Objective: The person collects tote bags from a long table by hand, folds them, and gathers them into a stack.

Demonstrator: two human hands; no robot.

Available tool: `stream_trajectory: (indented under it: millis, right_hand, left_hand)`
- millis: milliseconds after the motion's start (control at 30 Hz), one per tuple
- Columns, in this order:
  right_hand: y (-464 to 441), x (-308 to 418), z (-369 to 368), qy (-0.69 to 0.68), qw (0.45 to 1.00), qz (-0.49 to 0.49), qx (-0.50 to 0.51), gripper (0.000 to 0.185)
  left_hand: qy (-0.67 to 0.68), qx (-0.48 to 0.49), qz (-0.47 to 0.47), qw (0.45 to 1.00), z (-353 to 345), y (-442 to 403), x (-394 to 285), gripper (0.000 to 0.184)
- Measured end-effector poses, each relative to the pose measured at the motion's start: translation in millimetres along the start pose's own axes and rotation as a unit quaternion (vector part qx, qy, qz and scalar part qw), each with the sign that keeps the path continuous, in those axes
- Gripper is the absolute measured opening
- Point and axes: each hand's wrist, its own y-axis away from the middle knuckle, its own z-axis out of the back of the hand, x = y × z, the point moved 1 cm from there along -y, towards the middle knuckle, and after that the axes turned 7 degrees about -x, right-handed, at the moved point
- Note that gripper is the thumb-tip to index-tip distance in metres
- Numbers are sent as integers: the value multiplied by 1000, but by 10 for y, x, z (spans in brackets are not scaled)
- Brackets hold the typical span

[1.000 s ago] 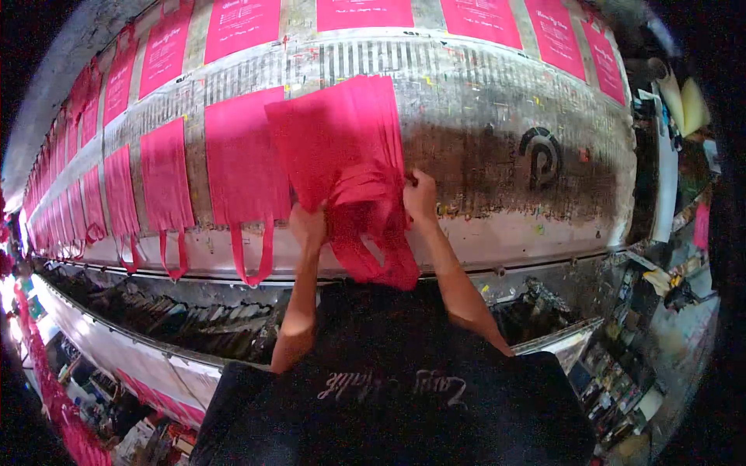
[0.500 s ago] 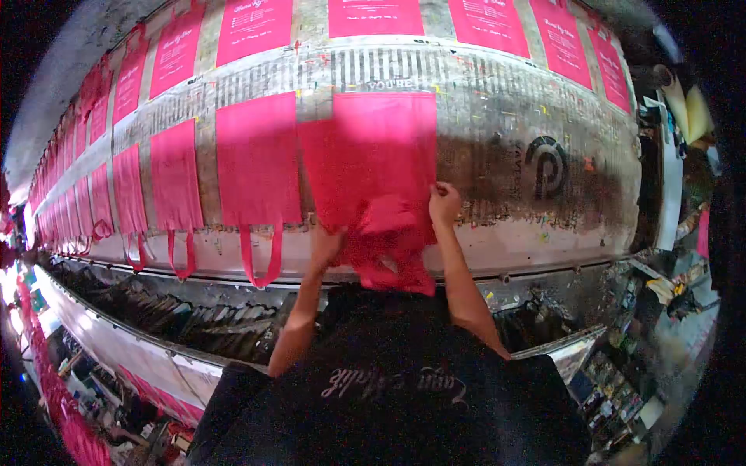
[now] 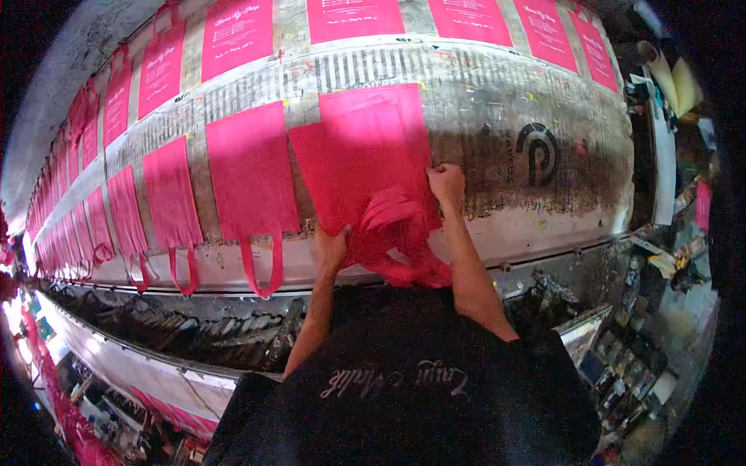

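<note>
A pink tote bag lies on the long printing table in front of me, its right edge pinched between the fingers of my right hand. Overlapping it, a bunch of pink bags sits askew, with bunched folds and handles hanging toward my body. My left hand grips the lower left corner of this bunch, thumb on top. How many bags are in the bunch I cannot tell.
To the left, a row of pink bags lies flat, handles over the near edge. Printed pink bags line the far side. A dark round logo marks the table on the right. A debris-filled trough runs below.
The bunch of bags has shifted slightly against the bag beneath, and its folds have spread near my body. My right hand stays at the right edge. The whole view has tilted a little.
</note>
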Motion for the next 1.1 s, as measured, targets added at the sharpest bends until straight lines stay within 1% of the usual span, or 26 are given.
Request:
stream_trajectory:
  millis: [67, 100, 133, 200, 267, 300, 367, 400, 467, 500, 533, 567, 600, 633, 667, 700, 733, 800, 833, 900, 933, 967, 1000, 1033, 1067, 1100]
  right_hand:
    - [58, 101, 122, -76, 997, 11, -11, 26]
    - [110, 169, 185, -77, 996, 33, -28, 25]
    - [14, 123, 95, -79, 996, 38, -31, 25]
    - [14, 10, -57, -55, 996, -13, -65, 25]
    - [39, -7, -25, -49, 998, -7, -39, 24]
    - [13, 8, 16, -42, 999, 2, -17, 24]
    - [37, 45, 52, -42, 999, 0, -27, 24]
    - [70, 63, 54, -45, 998, -4, -32, 25]
    - [168, 94, 93, -31, 999, 10, -5, 24]
    - [190, 35, -18, -41, 985, 123, -111, 26]
    - [226, 7, -94, -51, 947, 232, -215, 30]
    - [198, -64, -146, -54, 946, 233, -216, 30]
    - [134, -135, -162, -14, 951, 281, -128, 33]
    - [92, -206, -160, 27, 945, 323, -37, 37]
    - [25, -265, -141, 25, 946, 320, -36, 37]
    - [-56, -314, -123, 27, 929, 366, -49, 35]
    - [-82, -357, -101, 29, 910, 408, -62, 34]
    - [-68, -438, -63, 50, 903, 418, -92, 34]
    - [-46, -449, -45, -24, 927, 373, 20, 33]
    - [109, -502, -56, -104, 933, 319, 133, 32]
    - [247, -576, -95, -209, 912, 276, 221, 29]
    - [358, -641, -116, -309, 872, 229, 303, 28]
    - [434, -680, -72, -314, 870, 230, 302, 28]
    - [514, -691, 28, -449, 780, 151, 408, 26]
    - [500, -687, 150, -433, 768, 146, 448, 25]
    - [497, -660, 307, -415, 756, 141, 487, 24]
  left_hand:
    - [0, 0, 103, 995, 20, 27, -223, 54]
    - [8, -2, 94, 996, -20, -26, -197, 54]
    - [115, -5, 56, 992, -17, -35, -108, 55]
    - [213, -8, 24, 977, 7, -3, 49, 57]
    - [-9, -16, 10, 1000, -15, -37, 108, 60]
    - [-6, -14, 6, 1000, -32, -59, 104, 60]
    - [-82, -3, 95, 992, -31, -36, 144, 62]
    - [-78, -3, 95, 992, -45, -32, 239, 62]
    - [37, -20, 8, 999, -82, -83, 437, 60]
    - [39, -22, 4, 999, -90, -87, 440, 60]
    - [9, -33, -15, 999, -101, -100, 418, 59]
    - [-21, -45, -32, 998, -108, -105, 403, 57]
    - [-20, -48, -33, 998, -103, -110, 415, 57]
    - [-116, -47, -108, 986, -75, -118, 424, 54]
    - [-167, -43, -145, 974, -26, -144, 437, 52]
    - [-215, -41, -182, 958, 23, -171, 448, 51]
    - [-16, 34, 33, 999, 104, -206, 436, 46]
    - [189, 116, 187, 957, 196, -87, 337, 30]
    - [269, 137, 271, 914, 248, -21, 279, 22]
    - [273, 290, 236, 886, 486, 85, 149, 19]
    - [273, 362, 213, 866, 603, 168, -11, 20]
    - [282, 245, 214, 903, 575, 365, -122, 20]
    - [287, 125, 210, 926, 516, 596, -346, 20]
    - [288, 64, 203, 934, 477, 687, -386, 20]
    - [284, 3, 195, 939, 437, 779, -431, 20]
    - [157, 37, 177, 971, 454, 738, -316, 19]
